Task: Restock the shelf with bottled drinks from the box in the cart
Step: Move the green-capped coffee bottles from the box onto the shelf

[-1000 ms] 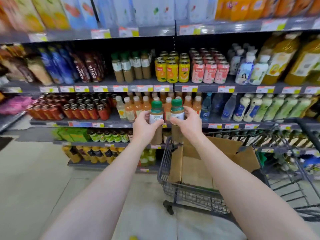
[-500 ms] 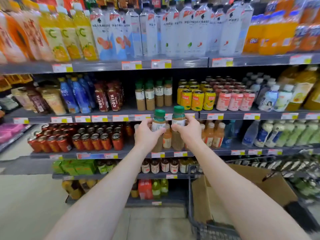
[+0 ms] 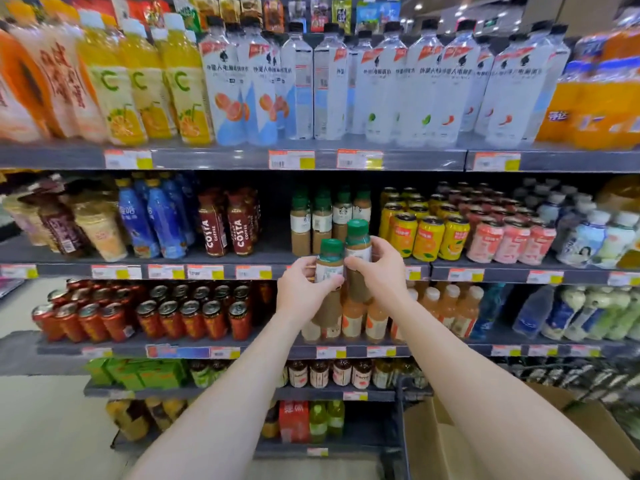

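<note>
My left hand [image 3: 304, 289] grips a brown coffee bottle with a green cap [image 3: 329, 263]. My right hand [image 3: 377, 268] grips a second green-capped coffee bottle [image 3: 358, 237], held slightly higher and touching the first. Both bottles are upright, level with the front edge of the second shelf [image 3: 277, 252], just before a row of matching green-capped bottles [image 3: 322, 216] standing further back. The cardboard box [image 3: 426, 441] sits in the cart [image 3: 398, 410] at the lower right, partly hidden by my right arm.
Red Costa coffee bottles [image 3: 225, 226] stand left of the matching row, yellow cans [image 3: 426, 233] to its right. Orange-pink bottles [image 3: 353, 317] fill the shelf below my hands. Tall water bottles [image 3: 329, 81] line the shelf above.
Both hands have lifted the two bottles from in front of the third shelf up to the second shelf's edge. The view has tilted upward and closer to the shelves.
</note>
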Tool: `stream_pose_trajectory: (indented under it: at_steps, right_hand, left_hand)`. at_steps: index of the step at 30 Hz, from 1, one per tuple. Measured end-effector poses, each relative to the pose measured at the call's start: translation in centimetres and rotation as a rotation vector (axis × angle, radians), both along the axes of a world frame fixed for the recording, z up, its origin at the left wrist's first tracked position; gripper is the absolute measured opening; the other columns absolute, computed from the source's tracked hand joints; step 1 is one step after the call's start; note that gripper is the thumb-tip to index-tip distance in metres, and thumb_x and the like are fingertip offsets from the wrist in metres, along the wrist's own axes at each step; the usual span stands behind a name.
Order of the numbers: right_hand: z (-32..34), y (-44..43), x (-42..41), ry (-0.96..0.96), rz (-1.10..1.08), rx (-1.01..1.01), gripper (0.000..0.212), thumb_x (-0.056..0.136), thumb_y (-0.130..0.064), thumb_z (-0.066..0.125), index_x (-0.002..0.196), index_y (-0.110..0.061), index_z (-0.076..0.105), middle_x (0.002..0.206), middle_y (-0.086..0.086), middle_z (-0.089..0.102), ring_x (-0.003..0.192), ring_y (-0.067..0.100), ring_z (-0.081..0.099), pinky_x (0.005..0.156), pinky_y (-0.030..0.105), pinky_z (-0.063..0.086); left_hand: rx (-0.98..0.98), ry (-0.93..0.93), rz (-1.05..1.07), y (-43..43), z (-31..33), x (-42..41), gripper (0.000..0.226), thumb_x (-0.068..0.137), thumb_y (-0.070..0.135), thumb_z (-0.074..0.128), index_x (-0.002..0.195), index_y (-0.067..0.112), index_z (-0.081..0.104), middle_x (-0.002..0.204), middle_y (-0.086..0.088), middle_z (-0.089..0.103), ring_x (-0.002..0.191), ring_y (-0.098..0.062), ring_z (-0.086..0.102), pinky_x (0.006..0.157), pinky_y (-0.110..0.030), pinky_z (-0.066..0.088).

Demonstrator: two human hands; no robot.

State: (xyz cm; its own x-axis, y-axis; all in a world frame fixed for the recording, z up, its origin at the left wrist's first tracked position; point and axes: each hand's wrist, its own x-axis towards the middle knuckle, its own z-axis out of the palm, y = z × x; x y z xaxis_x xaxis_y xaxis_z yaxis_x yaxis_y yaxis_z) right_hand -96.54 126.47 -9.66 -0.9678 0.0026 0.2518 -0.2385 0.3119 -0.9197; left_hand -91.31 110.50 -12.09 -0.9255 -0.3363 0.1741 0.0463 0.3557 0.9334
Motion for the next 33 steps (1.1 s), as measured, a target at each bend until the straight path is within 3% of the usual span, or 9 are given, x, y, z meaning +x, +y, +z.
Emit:
stream_pose_trajectory:
  at_steps: [2, 10, 13, 16, 18, 21, 27, 30, 33]
  right_hand:
    - [-0.2, -0.7, -2.4, 0.023, -0.008, 0.005, 0.054, 0.082, -0.024, 0.083, 0.131, -0.024, 0.062, 0.115, -0.011, 0.071, 0.103, 0.004, 0.067, 0.088, 0.031, 0.058]
    - [-1.4, -3.2, -12.3, 0.008, -0.061, 0.027, 0.064, 0.079, -0.036, 0.083, 0.137, -0.025, 0.058, 0.125, -0.003, 0.065, 0.112, 0.015, 0.064, 0.098, 0.043, 0.056]
    - [-1.3, -4.0, -14.2, 0.007, -0.060, 0.040, 0.055, 0.081, -0.032, 0.083, 0.131, -0.022, 0.062, 0.123, 0.001, 0.063, 0.111, 0.019, 0.062, 0.099, 0.044, 0.054]
    - [-1.4, -4.6, -15.7, 0.008, -0.071, 0.046, 0.059, 0.083, -0.028, 0.083, 0.136, -0.017, 0.060, 0.128, 0.005, 0.061, 0.118, 0.024, 0.059, 0.101, 0.042, 0.051]
    - [-1.6, -5.0, -16.4, 0.008, -0.074, 0.046, 0.060, 0.082, -0.026, 0.083, 0.137, -0.016, 0.059, 0.126, 0.003, 0.060, 0.118, 0.024, 0.059, 0.100, 0.039, 0.051]
    - [-2.1, -5.1, -17.0, 0.007, -0.068, 0.054, 0.058, 0.083, -0.021, 0.083, 0.136, -0.014, 0.060, 0.122, 0.001, 0.060, 0.113, 0.018, 0.056, 0.096, 0.032, 0.047]
    - [-2.7, -5.5, -17.9, -0.022, -0.115, 0.067, 0.058, 0.081, -0.033, 0.083, 0.134, -0.020, 0.062, 0.128, 0.004, 0.065, 0.117, 0.024, 0.061, 0.101, 0.045, 0.052]
    - [-2.9, -5.8, -18.5, -0.026, -0.127, 0.089, 0.059, 0.079, -0.038, 0.083, 0.132, -0.022, 0.062, 0.125, 0.002, 0.068, 0.115, 0.023, 0.063, 0.098, 0.046, 0.054]
    - [-2.4, -5.9, -17.9, -0.042, -0.131, 0.077, 0.057, 0.083, -0.033, 0.082, 0.134, -0.020, 0.061, 0.127, 0.002, 0.068, 0.116, 0.023, 0.064, 0.098, 0.041, 0.054]
  left_hand:
    - [-0.008, -0.002, -0.006, -0.6, 0.0, -1.7, 0.057, 0.074, 0.038, 0.091, 0.123, 0.031, 0.063, 0.108, 0.016, 0.071, 0.099, 0.005, 0.065, 0.086, -0.022, 0.054]
    - [-0.051, -0.029, 0.009, -2.8, 0.6, -8.1, 0.051, 0.076, 0.033, 0.090, 0.119, 0.029, 0.063, 0.104, 0.017, 0.073, 0.093, 0.010, 0.066, 0.073, -0.008, 0.049]
    - [-0.059, -0.026, 0.002, -3.8, 1.1, -9.9, 0.053, 0.076, 0.030, 0.091, 0.119, 0.031, 0.060, 0.100, 0.021, 0.070, 0.091, 0.014, 0.065, 0.071, -0.004, 0.049]
    - [-0.044, -0.030, -0.004, -4.4, 1.3, -11.2, 0.057, 0.074, 0.031, 0.092, 0.120, 0.031, 0.058, 0.106, 0.017, 0.070, 0.099, 0.004, 0.067, 0.079, -0.012, 0.053]
    - [-0.031, -0.028, -0.009, -4.6, 1.1, -12.0, 0.059, 0.073, 0.031, 0.093, 0.121, 0.031, 0.059, 0.109, 0.013, 0.072, 0.102, -0.001, 0.069, 0.085, -0.021, 0.056]
    - [-0.015, -0.038, -0.029, -4.7, 0.5, -12.7, 0.064, 0.072, 0.031, 0.094, 0.125, 0.028, 0.059, 0.111, 0.010, 0.073, 0.101, -0.001, 0.069, 0.083, -0.018, 0.055]
    - [-0.011, -0.049, -0.086, -5.3, -0.1, -13.5, 0.064, 0.071, 0.029, 0.094, 0.127, 0.024, 0.062, 0.108, 0.009, 0.075, 0.097, 0.001, 0.070, 0.083, -0.021, 0.059]
    - [-0.006, -0.053, -0.113, -5.4, 0.0, -13.9, 0.061, 0.071, 0.030, 0.094, 0.122, 0.027, 0.062, 0.107, 0.011, 0.074, 0.097, 0.001, 0.070, 0.084, -0.026, 0.061]
    - [0.001, -0.041, -0.137, -5.5, 0.2, -14.3, 0.062, 0.070, 0.031, 0.094, 0.124, 0.022, 0.065, 0.108, 0.009, 0.075, 0.096, 0.000, 0.071, 0.078, -0.020, 0.059]
